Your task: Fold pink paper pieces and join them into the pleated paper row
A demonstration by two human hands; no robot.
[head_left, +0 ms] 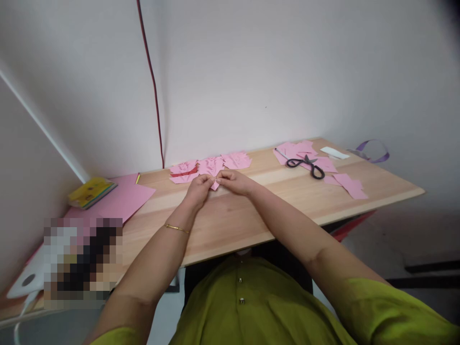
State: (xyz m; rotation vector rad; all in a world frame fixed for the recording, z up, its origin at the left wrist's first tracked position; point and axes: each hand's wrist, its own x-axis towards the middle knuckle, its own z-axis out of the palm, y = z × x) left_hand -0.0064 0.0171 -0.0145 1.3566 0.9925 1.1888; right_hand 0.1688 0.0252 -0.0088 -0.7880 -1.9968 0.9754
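My left hand (199, 188) and my right hand (234, 181) meet at the middle of a wooden table (251, 211). Both pinch a small pink paper piece (214, 185) between their fingertips, with fingers closed on it. Just beyond the hands lie folded pink paper shapes (212, 166) in a row, one with a red strip (184, 172) on it. A thin gold bangle circles my left wrist.
Black scissors (305, 166) rest on pink paper scraps (305, 153) at the back right, with more scraps (348, 185) nearer the edge. A white slip (334, 153) and purple ribbon (373, 152) lie far right. A pink sheet (122, 199) and yellow booklet (91, 190) sit left. A red cord (153, 81) hangs down the wall.
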